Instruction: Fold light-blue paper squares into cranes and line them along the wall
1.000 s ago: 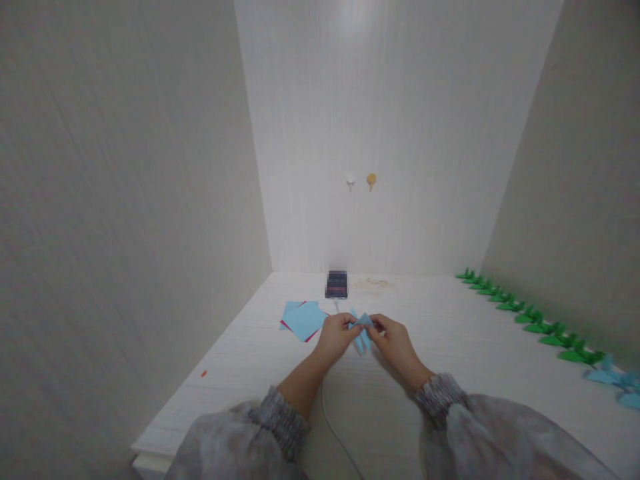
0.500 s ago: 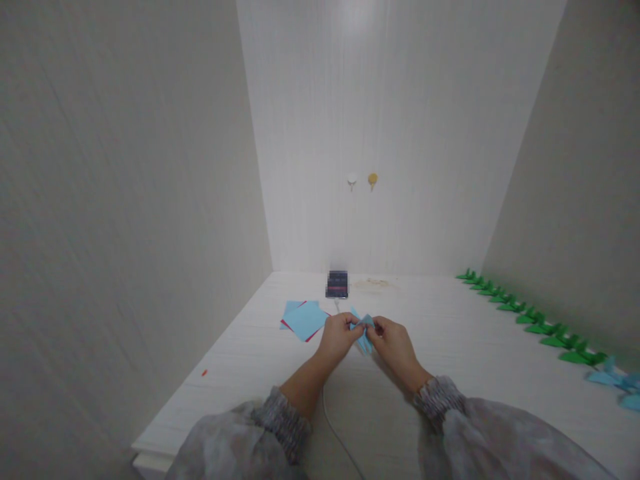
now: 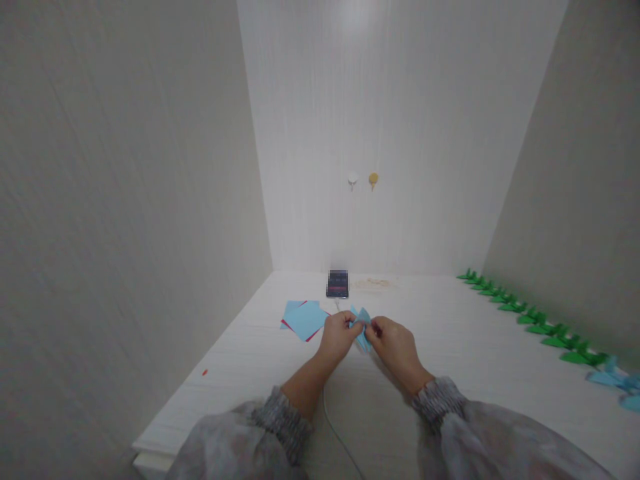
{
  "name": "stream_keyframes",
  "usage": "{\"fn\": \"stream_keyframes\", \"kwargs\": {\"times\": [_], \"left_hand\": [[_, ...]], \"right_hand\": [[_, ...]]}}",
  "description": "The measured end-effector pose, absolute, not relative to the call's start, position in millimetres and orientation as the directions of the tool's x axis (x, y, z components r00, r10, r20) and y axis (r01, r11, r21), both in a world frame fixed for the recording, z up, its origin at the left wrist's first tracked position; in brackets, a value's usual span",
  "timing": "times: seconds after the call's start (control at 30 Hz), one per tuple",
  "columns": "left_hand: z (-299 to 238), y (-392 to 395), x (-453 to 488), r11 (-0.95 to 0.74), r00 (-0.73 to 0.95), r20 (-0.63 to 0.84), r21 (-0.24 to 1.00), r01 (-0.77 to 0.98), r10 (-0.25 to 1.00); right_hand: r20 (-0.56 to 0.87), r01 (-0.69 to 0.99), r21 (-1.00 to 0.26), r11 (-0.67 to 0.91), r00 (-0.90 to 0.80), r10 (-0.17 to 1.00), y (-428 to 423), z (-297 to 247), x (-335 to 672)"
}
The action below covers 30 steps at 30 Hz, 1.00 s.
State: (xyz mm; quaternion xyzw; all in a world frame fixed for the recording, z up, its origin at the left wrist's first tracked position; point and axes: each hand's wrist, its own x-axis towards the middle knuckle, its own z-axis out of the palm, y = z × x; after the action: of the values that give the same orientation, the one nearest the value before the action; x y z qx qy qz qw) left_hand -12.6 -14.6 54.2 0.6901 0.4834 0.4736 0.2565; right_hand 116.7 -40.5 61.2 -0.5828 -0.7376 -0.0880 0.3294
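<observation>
A folded piece of light blue origami paper (image 3: 363, 316) is held above the table between my two hands. My left hand (image 3: 339, 335) pinches its left side, thumb and fingers pressed together. On its right side, my right hand (image 3: 395, 341) grips the edge with thumb and forefinger. Narrow blue points stick out above and below the fingers; the middle of the fold is partly hidden by them. Close to my left hand lies a stack of square blue paper sheets (image 3: 304, 321) with red edges showing beneath.
A phone (image 3: 337, 284) stands at the back, a white cable (image 3: 336, 430) running from it toward me. Along the right wall is a row of green folded paper figures (image 3: 547, 329), with blue paper figures (image 3: 613, 379) nearer. A small red scrap (image 3: 205, 372) lies at left.
The upper flap of the blue paper has shifted slightly left and up and looks more curved. Both hands keep hold of it in nearly the same place.
</observation>
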Motion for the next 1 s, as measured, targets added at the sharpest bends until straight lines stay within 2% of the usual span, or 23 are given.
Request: {"fn": "stream_keyframes", "kwargs": {"times": [0.2, 0.33, 0.53, 0.8, 1.0], "left_hand": [[46, -6, -12, -0.345, 0.012, 0.354, 0.900, 0.266, 0.935], [43, -3, -11, -0.311, 0.016, 0.311, 0.941, 0.136, 0.950], [42, -2, -12, -0.301, 0.000, 0.302, 0.950, 0.083, 0.953], [50, -9, -9, -0.273, 0.068, 0.284, 0.953, -0.132, 0.957], [47, -6, -10, -0.294, 0.109, 0.303, 0.951, -0.092, 0.947]], "right_hand": [[0.674, 0.862, -0.224, 0.455, -0.200, 0.712, -41, 57, 117], [0.672, 0.827, -0.246, 0.505, -0.230, 0.704, -41, 54, 118], [0.662, 0.771, -0.250, 0.586, -0.305, 0.685, -40, 51, 119], [0.636, 0.788, -0.193, 0.584, -0.353, 0.686, -37, 48, 119], [0.653, 0.803, -0.157, 0.575, -0.352, 0.670, -38, 48, 117]]}}
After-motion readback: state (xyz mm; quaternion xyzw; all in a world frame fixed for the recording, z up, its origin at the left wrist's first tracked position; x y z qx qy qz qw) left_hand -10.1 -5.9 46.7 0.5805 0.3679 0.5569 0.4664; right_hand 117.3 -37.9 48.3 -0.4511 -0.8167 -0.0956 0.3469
